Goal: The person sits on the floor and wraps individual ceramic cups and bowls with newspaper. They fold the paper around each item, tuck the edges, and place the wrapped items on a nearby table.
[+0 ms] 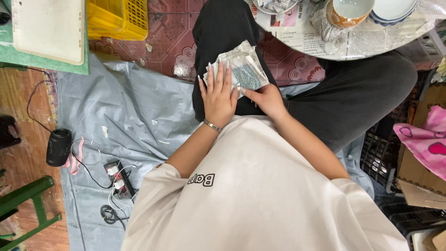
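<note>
**Newspaper bundle on the lap, both hands on it**

Newspaper bundle (241,69): a flat, folded wad of printed paper, resting on the person's thigh in dark trousers (223,32). Left hand (219,95) lies flat on top of it, fingers spread and extended, pressing rather than gripping. Right hand (267,97) is at the bundle's near edge, fingers curled in against the paper; whether it pinches a fold or only steadies it, I cannot tell.

Risks, as judged from this position:
- The thigh is a sloping, soft support. If the flat palm lifts, the bundle could slide off toward the floor.
- Folds look loose at the far corner; they may spring open unless held down.
- Long nails on thin newsprint could tear it.
- The round table (353,44) stands just beside the knee, with an orange-rimmed cup (347,11) and stacked bowls (392,10) near its edge; a knock from the leg could shake them.

Surroundings: person seated on a grey plastic sheet (125,111) spread over patterned red floor tiles (172,32). Paper scraps dot the sheet. A yellow crate (118,18), a black cylindrical speaker (58,147) and a power strip (118,179) with trailing cables lie to the left; cardboard and pink cloth (425,139) to the right.
</note>
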